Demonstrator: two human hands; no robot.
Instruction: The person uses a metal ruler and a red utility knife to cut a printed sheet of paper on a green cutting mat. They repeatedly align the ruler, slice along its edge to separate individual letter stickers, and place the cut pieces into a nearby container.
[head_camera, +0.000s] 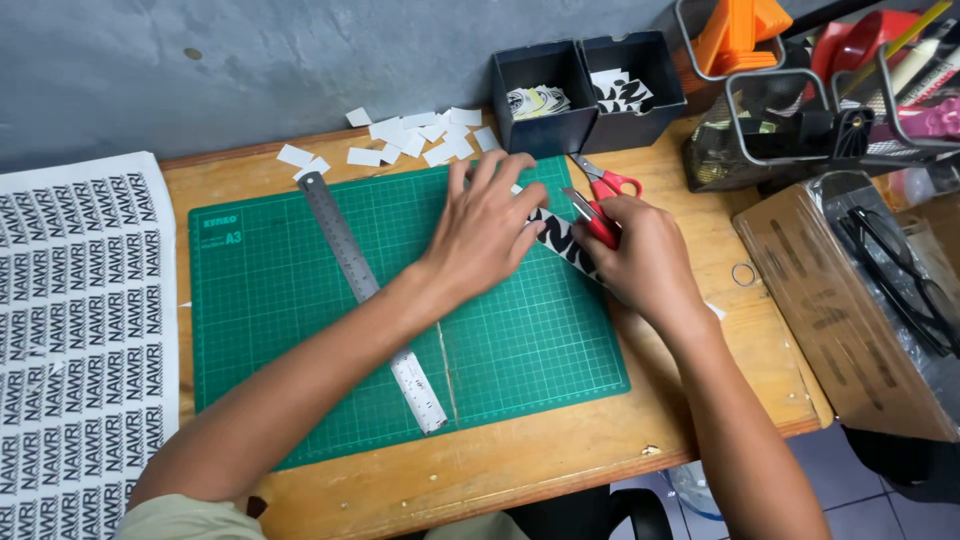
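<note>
A black-and-white printed label strip (562, 240) is being pressed flat onto the green cutting mat (300, 300) by the left hand (487, 228), fingers spread; a red-handled cutter (594, 217) is being gripped by the right hand (645, 257); white label offcuts (415, 138) are lying on the counter (700, 230) behind.

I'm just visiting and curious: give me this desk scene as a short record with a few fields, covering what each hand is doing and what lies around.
Surface: green cutting mat on a wooden desk
Left hand: pressed flat on a strip of black-and-white stickers
Right hand: grip closed on a red-handled cutter, blade at the strip
Beside the hands: red scissors, steel ruler lying slantwise on the mat
Behind the mat: cut white slips, two black boxes holding stickers
Far left: printed sticker sheet
</note>
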